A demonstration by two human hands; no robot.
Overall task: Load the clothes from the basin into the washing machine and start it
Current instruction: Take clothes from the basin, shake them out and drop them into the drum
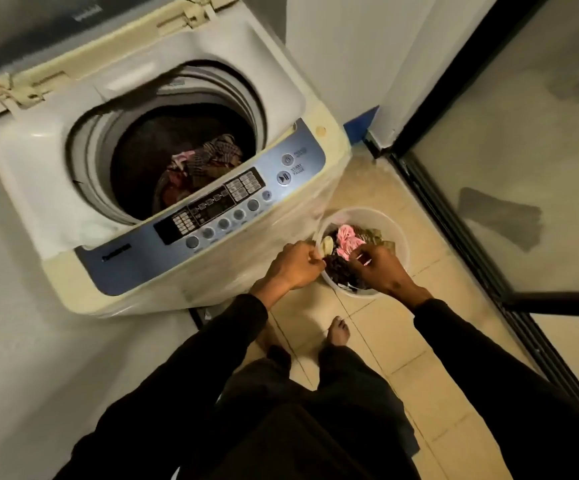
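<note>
Glossy plastic is covering the washer [163, 81]; the basin [402, 237] is looking like smooth translucent plastic, holding cloth [347, 237]; floor tiles [437, 393] are shining.

Washing machine control panel [212, 209] — "START PAUSE" beside round button [283, 177]; other print illegible.

One washing machine [163, 161], one basin [400, 237], two hands.

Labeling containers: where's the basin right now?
In the head view, the white basin sits on the tiled floor right of centre, against the washing machine's front right corner, with both hands at its near rim.
</note>
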